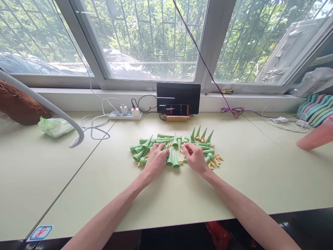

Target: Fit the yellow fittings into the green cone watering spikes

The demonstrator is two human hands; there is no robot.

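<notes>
A heap of green plastic cones (pixel 174 157) and small yellow parts (pixel 214 160) lies on the pale green table (pixel 166 198). Some cones lie flat, three stand upright at the back (pixel 203 133). My left hand (pixel 156 160) rests on the left half of the heap, fingers curled down onto the cones. My right hand (pixel 194 158) rests on the right half, fingers bent and pinched at a small piece I cannot make out. Between the two hands lie two cones pointing away from me.
A dark tablet (pixel 178 98) and a phone (pixel 177 110) stand on a wooden holder at the back. A power strip (pixel 126 114) with cables lies left of it. Another person's arm (pixel 316 136) enters from the right. A wipes pack (pixel 55 126) sits far left.
</notes>
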